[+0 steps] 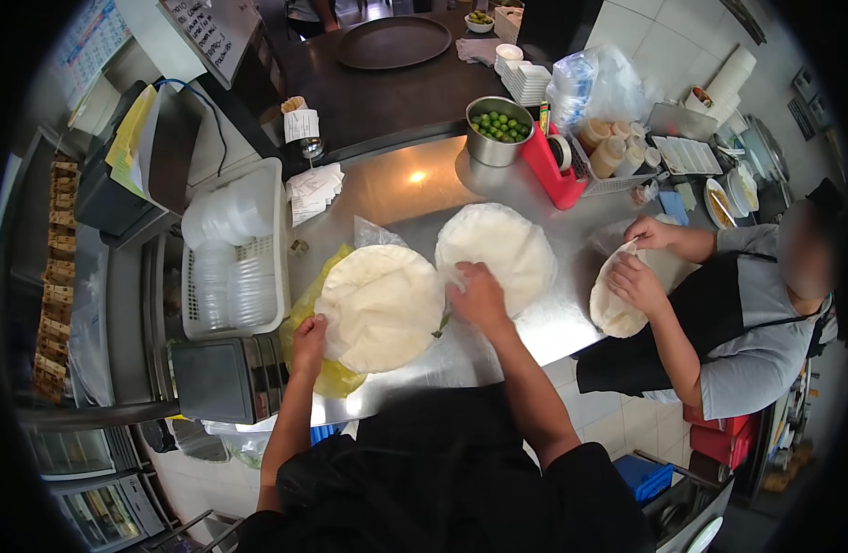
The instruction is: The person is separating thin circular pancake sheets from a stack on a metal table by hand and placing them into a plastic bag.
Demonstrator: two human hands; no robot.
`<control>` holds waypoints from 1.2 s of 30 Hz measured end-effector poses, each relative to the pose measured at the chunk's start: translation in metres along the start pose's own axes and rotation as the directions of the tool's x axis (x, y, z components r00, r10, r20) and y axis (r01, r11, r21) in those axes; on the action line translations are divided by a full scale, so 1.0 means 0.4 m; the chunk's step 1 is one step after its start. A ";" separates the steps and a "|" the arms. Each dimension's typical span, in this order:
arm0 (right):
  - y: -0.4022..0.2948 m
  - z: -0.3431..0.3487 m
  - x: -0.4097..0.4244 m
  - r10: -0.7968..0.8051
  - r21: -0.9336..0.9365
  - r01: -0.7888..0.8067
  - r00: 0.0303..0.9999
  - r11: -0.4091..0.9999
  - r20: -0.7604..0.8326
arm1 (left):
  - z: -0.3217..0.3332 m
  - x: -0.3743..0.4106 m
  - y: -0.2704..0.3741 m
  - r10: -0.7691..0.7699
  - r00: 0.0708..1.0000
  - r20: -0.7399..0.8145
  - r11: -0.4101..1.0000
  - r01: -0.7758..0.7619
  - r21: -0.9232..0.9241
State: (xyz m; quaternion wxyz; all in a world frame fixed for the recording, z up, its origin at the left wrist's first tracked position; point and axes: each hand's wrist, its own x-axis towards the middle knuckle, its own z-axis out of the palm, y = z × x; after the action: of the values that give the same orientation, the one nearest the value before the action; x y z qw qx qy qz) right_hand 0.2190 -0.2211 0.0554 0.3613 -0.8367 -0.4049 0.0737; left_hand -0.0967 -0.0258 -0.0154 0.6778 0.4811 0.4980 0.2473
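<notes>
A round, pale, thin flatbread or wrapper (382, 311) lies before me on a crumpled yellow plastic bag (341, 386). My left hand (309, 344) pinches its left edge, thumb on top. To the right, a second pale round wrapper (507, 242) rests on the steel counter (396, 193). My right hand (478, 297) is over that wrapper's near left edge, fingers bent and blurred. Something thin and translucent shows at the fingertips; whether they grip it is unclear. A clear plastic bag (377, 231) sticks out behind the left wrapper.
On my right a co-worker's hands (638, 276) hold another wrapper (607, 304). Along the back stand a steel pot of small green citrus (494, 153), a red tape dispenser (555, 173) and a basket of sauce bottles (614, 183). A white basket (282, 228) of plastic containers is at left.
</notes>
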 end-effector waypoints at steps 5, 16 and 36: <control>0.257 -0.111 0.136 0.293 -0.223 -0.364 0.909 0.904 -0.295 | 0.022 -0.012 0.040 0.156 0.977 -0.147 0.957 -0.113 0.267; 0.426 -0.167 0.227 0.380 0.025 -0.380 0.916 0.925 -0.130 | 0.463 0.041 0.302 0.405 0.761 0.507 0.573 -0.643 0.507; 0.379 -0.133 0.251 0.243 -0.135 -0.274 0.947 0.952 -0.212 | 0.828 0.278 0.201 0.255 0.902 0.348 0.481 -0.431 0.764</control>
State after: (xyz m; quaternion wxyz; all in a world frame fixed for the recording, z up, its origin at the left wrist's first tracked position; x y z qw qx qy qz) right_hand 0.4024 -0.2389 0.0103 0.3165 -0.9125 -0.2591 0.0056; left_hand 0.2599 -0.0364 0.0217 0.3515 0.8520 0.3818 0.0687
